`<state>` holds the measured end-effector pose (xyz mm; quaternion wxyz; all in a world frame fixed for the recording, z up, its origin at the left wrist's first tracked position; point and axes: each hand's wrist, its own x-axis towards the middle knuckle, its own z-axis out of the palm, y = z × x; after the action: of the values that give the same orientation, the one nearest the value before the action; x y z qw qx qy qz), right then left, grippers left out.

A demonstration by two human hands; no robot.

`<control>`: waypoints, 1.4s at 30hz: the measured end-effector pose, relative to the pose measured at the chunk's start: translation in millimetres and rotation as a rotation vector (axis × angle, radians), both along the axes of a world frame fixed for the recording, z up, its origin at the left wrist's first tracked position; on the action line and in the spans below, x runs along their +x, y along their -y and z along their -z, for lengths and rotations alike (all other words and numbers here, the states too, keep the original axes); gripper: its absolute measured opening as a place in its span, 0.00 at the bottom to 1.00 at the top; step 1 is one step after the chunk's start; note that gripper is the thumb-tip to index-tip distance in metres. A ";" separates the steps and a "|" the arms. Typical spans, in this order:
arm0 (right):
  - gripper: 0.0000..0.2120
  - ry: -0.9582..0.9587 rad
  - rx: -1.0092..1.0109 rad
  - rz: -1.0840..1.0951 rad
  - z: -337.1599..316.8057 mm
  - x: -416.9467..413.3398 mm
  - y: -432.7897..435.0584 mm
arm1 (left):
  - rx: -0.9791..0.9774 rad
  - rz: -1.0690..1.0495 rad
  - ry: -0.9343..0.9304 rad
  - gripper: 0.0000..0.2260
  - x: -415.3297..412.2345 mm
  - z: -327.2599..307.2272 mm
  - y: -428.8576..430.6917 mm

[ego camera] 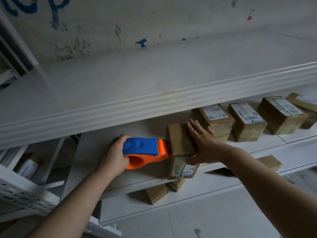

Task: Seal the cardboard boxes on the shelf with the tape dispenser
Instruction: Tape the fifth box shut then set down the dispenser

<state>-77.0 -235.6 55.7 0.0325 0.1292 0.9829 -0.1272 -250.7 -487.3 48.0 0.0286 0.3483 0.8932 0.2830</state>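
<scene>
Tape dispenser (142,148) (blue over orange) sits gripped in the left hand (113,156), nose against a cardboard box (180,143) at the front edge of the shelf (89,152); the right hand (204,143) presses flat, fingers straight, on that box's top.

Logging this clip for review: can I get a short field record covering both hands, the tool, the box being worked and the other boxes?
left hand: grips the rear of the tape dispenser
tape dispenser: blue and orange, front end against the held box's left side
held box: at the shelf's front edge, label on its front face
right hand: fingers flat on the held box's top, thumb on its front
labelled boxes: in a row farther right, same shelf
</scene>
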 end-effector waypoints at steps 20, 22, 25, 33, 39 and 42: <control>0.65 -0.116 -0.049 -0.023 -3.4 -43.7 35.9 | 0.057 -0.037 0.037 0.27 -2.8 -1.6 25.1; 0.67 -0.211 -0.212 0.005 6.5 -31.1 23.3 | 0.041 -0.010 -0.006 0.27 5.5 -9.6 17.3; 0.66 -0.359 -0.452 0.066 22.4 -3.2 2.5 | -0.010 0.038 -0.046 0.26 25.7 -18.7 -7.9; 0.63 -0.196 -0.411 0.285 80.7 26.4 4.8 | -0.270 0.089 -0.189 0.31 61.1 -14.7 -67.0; 0.60 -0.148 -0.249 0.127 77.1 12.2 4.2 | -0.282 0.062 -0.212 0.33 53.6 -13.3 -63.4; 0.54 -0.116 -0.159 0.137 72.0 11.0 4.8 | -0.272 -0.045 -0.142 0.35 28.1 -15.6 -36.3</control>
<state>-66.0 -240.4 -16.3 -0.0231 0.1856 0.9587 -0.2142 -222.6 -451.0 63.6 0.0060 0.3401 0.9307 0.1346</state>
